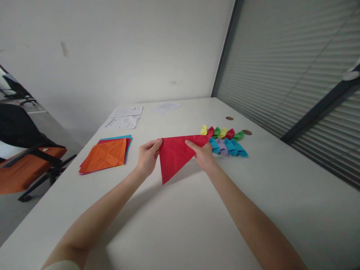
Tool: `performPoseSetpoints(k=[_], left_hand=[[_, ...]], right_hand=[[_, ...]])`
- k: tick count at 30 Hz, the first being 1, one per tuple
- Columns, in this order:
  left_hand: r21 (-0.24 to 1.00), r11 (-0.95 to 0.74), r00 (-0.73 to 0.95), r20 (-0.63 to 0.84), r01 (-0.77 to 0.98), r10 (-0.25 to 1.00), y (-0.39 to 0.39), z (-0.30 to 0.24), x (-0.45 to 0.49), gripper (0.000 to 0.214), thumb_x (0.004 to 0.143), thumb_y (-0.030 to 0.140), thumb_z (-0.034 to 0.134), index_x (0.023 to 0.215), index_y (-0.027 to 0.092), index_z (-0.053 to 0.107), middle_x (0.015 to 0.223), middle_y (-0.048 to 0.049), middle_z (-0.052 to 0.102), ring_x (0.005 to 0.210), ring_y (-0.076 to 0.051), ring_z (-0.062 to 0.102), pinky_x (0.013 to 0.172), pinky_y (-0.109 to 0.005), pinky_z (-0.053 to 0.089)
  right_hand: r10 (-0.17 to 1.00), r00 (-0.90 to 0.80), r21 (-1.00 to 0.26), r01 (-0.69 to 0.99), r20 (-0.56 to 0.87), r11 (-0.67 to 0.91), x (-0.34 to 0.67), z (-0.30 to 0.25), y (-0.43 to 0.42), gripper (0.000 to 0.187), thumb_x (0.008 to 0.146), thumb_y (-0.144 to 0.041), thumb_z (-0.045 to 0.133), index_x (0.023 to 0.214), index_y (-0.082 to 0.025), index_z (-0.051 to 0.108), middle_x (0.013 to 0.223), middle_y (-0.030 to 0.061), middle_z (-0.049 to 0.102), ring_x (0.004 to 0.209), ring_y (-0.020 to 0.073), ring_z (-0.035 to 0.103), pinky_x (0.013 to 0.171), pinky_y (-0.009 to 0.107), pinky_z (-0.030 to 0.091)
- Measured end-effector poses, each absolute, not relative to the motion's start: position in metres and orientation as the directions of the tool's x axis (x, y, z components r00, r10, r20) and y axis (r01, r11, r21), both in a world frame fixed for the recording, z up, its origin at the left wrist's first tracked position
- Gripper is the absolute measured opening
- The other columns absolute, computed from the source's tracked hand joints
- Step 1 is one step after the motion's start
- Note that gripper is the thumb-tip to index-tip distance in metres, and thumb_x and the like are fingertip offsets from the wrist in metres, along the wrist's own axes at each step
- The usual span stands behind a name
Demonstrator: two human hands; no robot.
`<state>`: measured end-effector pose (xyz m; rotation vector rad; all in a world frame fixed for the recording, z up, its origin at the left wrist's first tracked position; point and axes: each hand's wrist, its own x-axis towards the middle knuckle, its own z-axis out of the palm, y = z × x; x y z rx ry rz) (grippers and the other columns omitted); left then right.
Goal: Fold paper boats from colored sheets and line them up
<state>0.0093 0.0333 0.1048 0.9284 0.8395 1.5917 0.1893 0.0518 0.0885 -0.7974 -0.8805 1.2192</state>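
Note:
I hold a red sheet of paper (176,154) folded into a triangle, lifted a little above the white table (180,221), its point hanging toward me. My left hand (147,157) pinches the triangle's left corner between thumb and fingers. My right hand (203,154) grips the right part of its top edge, thumb on top. Just beyond my right hand lie two rows of small folded paper pieces (226,140) in yellow, red, green, blue and purple.
A stack of coloured paper squares with a creased orange sheet (105,154) on top lies at the left. Printed white sheets (123,117) sit at the table's far side. An orange and black chair (25,157) stands left of the table. Window blinds (295,75) run along the right.

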Motion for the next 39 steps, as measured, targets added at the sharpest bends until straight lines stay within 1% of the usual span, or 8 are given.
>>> performPoseSetpoints(k=[5, 9, 13, 18, 22, 29, 34, 39], left_hand=[[0.873, -0.219, -0.158, 0.165, -0.436, 0.974, 0.035, 0.105, 0.007, 0.023, 0.062, 0.036, 0.084, 0.063, 0.017, 0.072, 0.060, -0.0005, 0.061, 0.060, -0.010, 0.052, 0.057, -0.024, 0.040], [0.878, -0.240, -0.183, 0.178, -0.415, 0.967, 0.037, 0.105, 0.005, 0.022, 0.064, 0.036, 0.083, 0.065, 0.017, 0.074, 0.062, -0.0015, 0.063, 0.063, -0.012, 0.055, 0.060, -0.026, 0.043], [0.878, -0.246, -0.186, 0.184, -0.411, 0.965, 0.037, 0.105, 0.005, 0.023, 0.063, 0.037, 0.083, 0.067, 0.016, 0.075, 0.064, -0.0022, 0.065, 0.064, -0.012, 0.056, 0.062, -0.026, 0.044], [0.874, -0.260, -0.200, 0.192, -0.411, 0.961, 0.036, 0.104, 0.005, 0.023, 0.060, 0.037, 0.085, 0.067, 0.017, 0.075, 0.068, -0.0025, 0.068, 0.065, -0.012, 0.056, 0.061, -0.025, 0.044], [0.877, -0.264, -0.207, 0.193, -0.402, 0.959, 0.037, 0.103, 0.003, 0.024, 0.061, 0.038, 0.084, 0.068, 0.017, 0.075, 0.068, -0.0028, 0.068, 0.066, -0.012, 0.057, 0.061, -0.026, 0.044], [0.870, -0.276, -0.224, 0.197, -0.408, 0.954, 0.039, 0.102, 0.001, 0.021, 0.063, 0.036, 0.083, 0.068, 0.017, 0.075, 0.070, -0.0024, 0.068, 0.066, -0.012, 0.057, 0.061, -0.026, 0.044], [0.872, -0.277, -0.221, 0.201, -0.403, 0.954, 0.038, 0.103, 0.002, 0.023, 0.062, 0.038, 0.084, 0.068, 0.018, 0.075, 0.069, -0.0025, 0.068, 0.065, -0.012, 0.057, 0.060, -0.026, 0.045], [0.869, -0.272, -0.222, 0.193, -0.413, 0.956, 0.039, 0.102, 0.002, 0.022, 0.062, 0.037, 0.084, 0.069, 0.018, 0.076, 0.066, -0.0023, 0.067, 0.066, -0.012, 0.057, 0.061, -0.026, 0.044]], right_hand=[[0.979, 0.129, -0.881, -0.429, 0.158, 0.198, 0.192, 0.092, 0.053, 0.031, 0.058, -0.039, 0.085, 0.078, -0.019, 0.072, 0.079, 0.0023, 0.075, 0.076, 0.0207, 0.070, 0.072, 0.034, 0.056], [0.964, 0.187, -0.886, -0.392, 0.187, 0.248, 0.201, 0.094, 0.059, 0.028, 0.061, -0.045, 0.081, 0.068, -0.022, 0.069, 0.068, -0.0001, 0.070, 0.071, 0.0172, 0.067, 0.063, 0.029, 0.052], [0.929, 0.287, -0.880, -0.343, 0.235, 0.328, 0.210, 0.095, 0.064, 0.029, 0.065, -0.047, 0.078, 0.061, -0.023, 0.064, 0.059, -0.0023, 0.062, 0.062, 0.0131, 0.059, 0.057, 0.027, 0.046], [0.903, 0.346, -0.861, -0.343, 0.255, 0.374, 0.213, 0.100, 0.065, 0.027, 0.064, -0.044, 0.079, 0.060, -0.022, 0.064, 0.055, -0.0033, 0.056, 0.053, 0.0104, 0.049, 0.054, 0.027, 0.041], [0.899, 0.340, -0.859, -0.332, 0.275, 0.389, 0.212, 0.101, 0.065, 0.025, 0.064, -0.043, 0.079, 0.061, -0.022, 0.065, 0.056, -0.0032, 0.056, 0.054, 0.0106, 0.049, 0.054, 0.028, 0.041], [0.898, 0.369, -0.855, -0.358, 0.240, 0.375, 0.216, 0.099, 0.070, 0.022, 0.061, -0.040, 0.081, 0.067, -0.024, 0.066, 0.058, -0.0045, 0.056, 0.056, 0.0104, 0.051, 0.056, 0.028, 0.042], [0.902, 0.367, -0.834, -0.404, 0.227, 0.375, 0.217, 0.101, 0.070, 0.023, 0.059, -0.038, 0.083, 0.065, -0.023, 0.067, 0.057, -0.0046, 0.055, 0.055, 0.0096, 0.050, 0.056, 0.027, 0.043], [0.890, 0.396, -0.839, -0.386, 0.225, 0.384, 0.219, 0.103, 0.070, 0.025, 0.059, -0.041, 0.082, 0.063, -0.022, 0.066, 0.056, -0.0039, 0.056, 0.055, 0.0105, 0.052, 0.055, 0.028, 0.044]])
